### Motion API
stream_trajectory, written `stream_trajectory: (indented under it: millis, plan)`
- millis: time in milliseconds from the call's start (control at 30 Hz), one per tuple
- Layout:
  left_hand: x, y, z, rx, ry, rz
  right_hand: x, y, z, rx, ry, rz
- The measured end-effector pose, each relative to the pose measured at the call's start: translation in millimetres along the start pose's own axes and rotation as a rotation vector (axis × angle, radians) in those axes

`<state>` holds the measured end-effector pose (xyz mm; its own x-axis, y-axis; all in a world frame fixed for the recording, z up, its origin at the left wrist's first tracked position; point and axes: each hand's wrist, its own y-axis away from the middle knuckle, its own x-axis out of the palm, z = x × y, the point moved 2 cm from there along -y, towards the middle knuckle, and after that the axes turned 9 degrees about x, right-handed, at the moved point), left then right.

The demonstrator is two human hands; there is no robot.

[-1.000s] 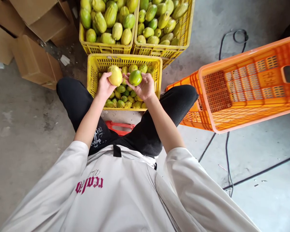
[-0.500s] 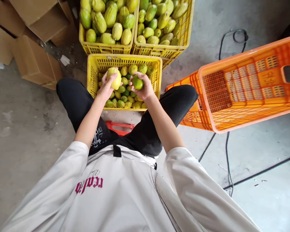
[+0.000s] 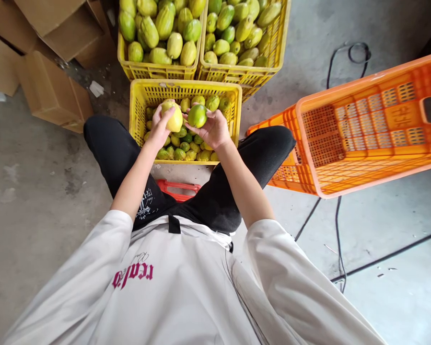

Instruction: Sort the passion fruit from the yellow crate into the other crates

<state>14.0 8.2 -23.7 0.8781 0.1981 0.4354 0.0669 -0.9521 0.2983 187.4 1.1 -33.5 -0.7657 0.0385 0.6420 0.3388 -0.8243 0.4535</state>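
Observation:
Both hands are over a yellow crate [image 3: 185, 84] between my knees. My left hand [image 3: 159, 127] is closed around a yellow lemon [image 3: 174, 120], its thumb across the near side. Close beside it, my right hand [image 3: 215, 129] holds a green lemon [image 3: 197, 116] on its fingers, the palm turned partly up. The two fruits are a small gap apart. Below them in the crate lie many small green and yellowish lemons [image 3: 191, 155]; my hands hide some of these.
Two more yellow crates [image 3: 161, 72] [image 3: 237, 73], heaped with green-yellow fruit, stand beyond. On the right an orange crate [image 3: 305, 148] lies tilted near my knee. Cardboard boxes [image 3: 50, 91] are at the left. Black cables [image 3: 339, 239] run over the floor. Something red [image 3: 181, 187] shows between my legs.
My right hand has opened its grip somewhat and brought the green lemon left, toward the yellow one, turning its palm upward. My left hand has shifted slightly right with its lemon.

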Motion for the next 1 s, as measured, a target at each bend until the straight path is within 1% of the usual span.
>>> stream_trajectory:
  millis: [100,200,300,367,500,567,633,733,867,1000]
  plan:
    - [2.1,2.3,-2.9,-0.026,0.011,0.0,4.9,2.8,-0.5,0.001,0.014,-0.067]
    - [4.3,5.4,-3.2,-0.046,0.012,-0.034,5.8,4.2,-0.1,0.009,0.056,-0.13]
    - [0.3,3.9,2.9,-0.042,0.002,-0.026,1.1,2.4,-0.4,0.009,0.114,-0.128]
    - [-6.6,-1.1,9.6,0.006,-0.032,0.032,-3.6,0.0,-1.3,0.003,0.147,-0.101]
    - [-20.0,-14.8,21.1,0.153,-0.111,0.197,-10.3,-4.6,-3.7,-0.01,0.206,-0.049]
    - [-23.1,-19.2,23.3,0.206,-0.123,0.225,-11.4,-6.2,-4.5,-0.009,0.241,-0.055]
    - [-23.6,-20.9,23.3,0.235,-0.12,0.21,-11.7,-7.6,-5.1,-0.002,0.257,-0.07]
    - [-21.6,-19.2,21.3,0.239,-0.108,0.177,-13.0,-9.7,-5.7,0.015,0.224,-0.085]
    - [-17.7,-14.7,17.6,0.19,-0.091,0.134,-18.2,-11.9,-5.1,0.046,0.191,-0.107]
    - [-14.9,-11.7,16.1,0.132,-0.062,0.036,-22.9,-11.3,-1.0,0.017,0.236,-0.106]
